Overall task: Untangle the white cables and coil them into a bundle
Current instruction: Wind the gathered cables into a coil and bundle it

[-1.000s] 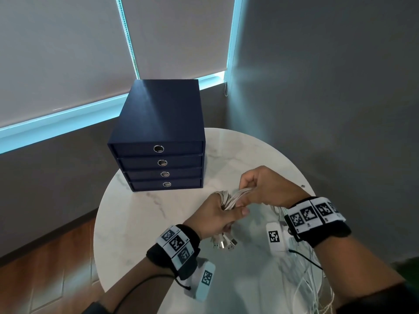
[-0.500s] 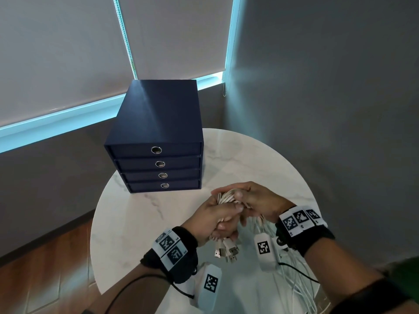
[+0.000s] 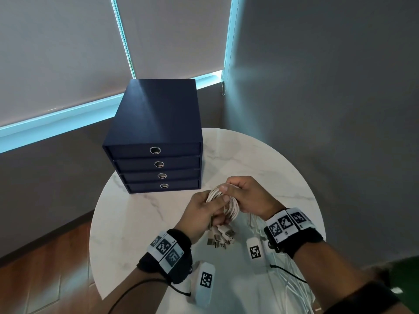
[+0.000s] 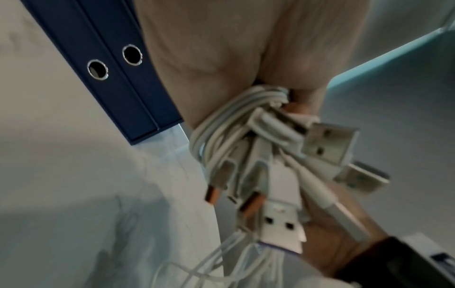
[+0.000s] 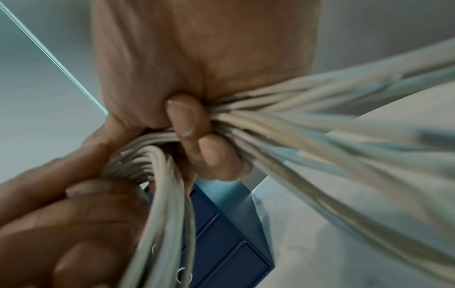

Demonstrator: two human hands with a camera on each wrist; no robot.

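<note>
Cables (image 3: 229, 206), light, limp and springy, hang over the table's (image 3: 136, 223) near edge, their loose tails trailing right, left hand (image 3: 201, 211) clenching the coil beside the plugs (image 3: 221, 239), right hand (image 3: 247, 196) gripping the strands beyond, best held at the crossing.

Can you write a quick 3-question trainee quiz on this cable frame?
1. True or false: both hands grip the white cables.
2. The connector ends hang: A) below the left hand B) on top of the drawer unit C) off the table's left edge.
3. How many drawers does the blue unit show?

Key
1. True: the right hand grips them too.
2. A
3. Four
</note>
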